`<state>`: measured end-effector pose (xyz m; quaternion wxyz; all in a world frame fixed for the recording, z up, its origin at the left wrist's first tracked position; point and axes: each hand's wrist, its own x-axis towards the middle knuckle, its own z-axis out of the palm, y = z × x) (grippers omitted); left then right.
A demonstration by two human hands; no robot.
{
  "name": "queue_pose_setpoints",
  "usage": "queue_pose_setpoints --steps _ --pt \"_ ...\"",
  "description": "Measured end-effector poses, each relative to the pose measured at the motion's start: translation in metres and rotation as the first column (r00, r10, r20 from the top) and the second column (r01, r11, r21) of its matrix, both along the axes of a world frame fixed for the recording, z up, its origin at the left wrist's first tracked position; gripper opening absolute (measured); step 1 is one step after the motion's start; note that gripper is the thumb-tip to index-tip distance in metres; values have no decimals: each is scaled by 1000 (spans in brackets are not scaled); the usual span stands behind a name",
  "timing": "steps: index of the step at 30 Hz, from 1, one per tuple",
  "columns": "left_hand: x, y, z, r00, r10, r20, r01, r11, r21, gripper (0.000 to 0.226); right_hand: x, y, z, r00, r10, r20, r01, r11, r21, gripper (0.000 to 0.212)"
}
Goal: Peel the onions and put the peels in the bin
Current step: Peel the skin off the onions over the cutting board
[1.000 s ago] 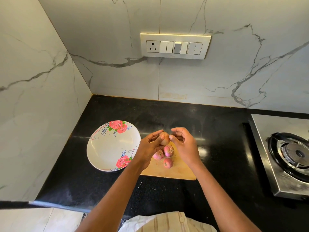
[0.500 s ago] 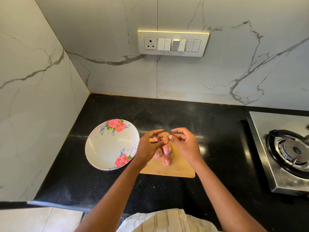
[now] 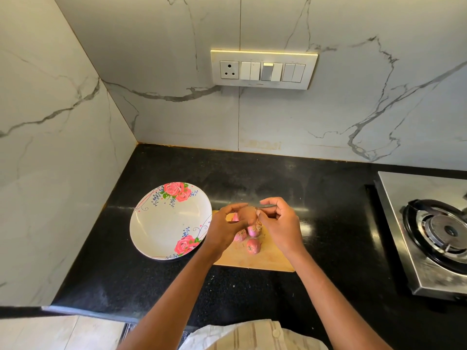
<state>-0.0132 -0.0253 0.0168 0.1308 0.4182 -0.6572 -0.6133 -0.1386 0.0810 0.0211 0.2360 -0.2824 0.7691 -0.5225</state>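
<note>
With the left hand gripping an onion while the right hand pinches its skin, the brittle peel may tear and scatter over the desk.

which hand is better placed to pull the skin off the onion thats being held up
Right, probably. The left hand cradles the onion above the chopping board, its fingers curled round it, so it is busy steadying. The right hand has its fingertips at the onion's right edge, ready to pinch the skin.
</note>
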Motion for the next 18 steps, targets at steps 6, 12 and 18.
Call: queue_pose_setpoints --steps 6,12,18 --pt "-2 1 3 1000 5 -29 -5 1000 -3 45 0 -4 6 1000 -17 -19 17 999 36 33" --pt "2 3 -3 994 -23 -110 39 989 146 41 -6 -1 6 998 -52 33 52 999 13 29" --pt "1 -3 -6 971 4 -238 82 932 353 39 -15 -1 0 999 -11 47 10 1000 15 20"
